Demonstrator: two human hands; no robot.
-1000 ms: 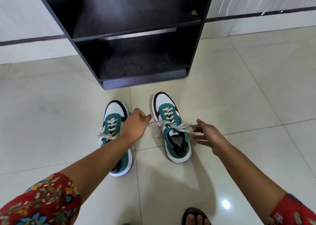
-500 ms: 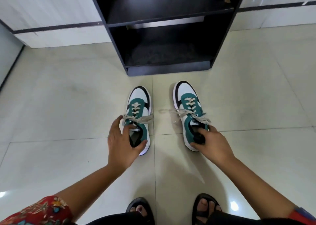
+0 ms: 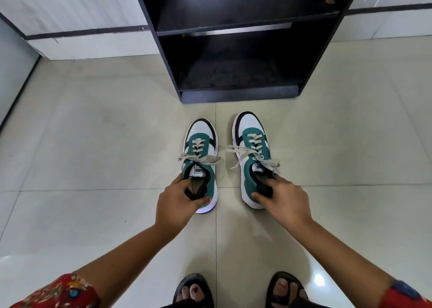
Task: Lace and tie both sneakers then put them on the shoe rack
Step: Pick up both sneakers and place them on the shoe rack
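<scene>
- The left hand [image 3: 177, 202] is now clamped on the heel collar of the left green-and-white canvas sneaker [image 3: 201, 158], thumb on the outer side and fingers inside the opening; 1 second ago this hand was pulling a lace end of the other shoe.
- The right hand [image 3: 282, 200] is closed in the same way on the heel collar of the right green-and-white canvas sneaker [image 3: 253, 153]; half a second ago it was only arriving there.
- Ahead of both grips, the cream flat laces [image 3: 254, 155] lie tied in loose bows across the tongues, with the ends falling to the sides.
- Both sneakers seem to stand on the pale tiled floor [image 3: 93, 144], toes pointing away from the hands.
- Beyond the toes stands the black wooden shoe rack [image 3: 238, 95], its lower shelf open and bare.
- I judge the lacing and tying finished; the change of grip means the last step begins: to lift the 2 sneakers and carry them forward onto the shelf.
</scene>
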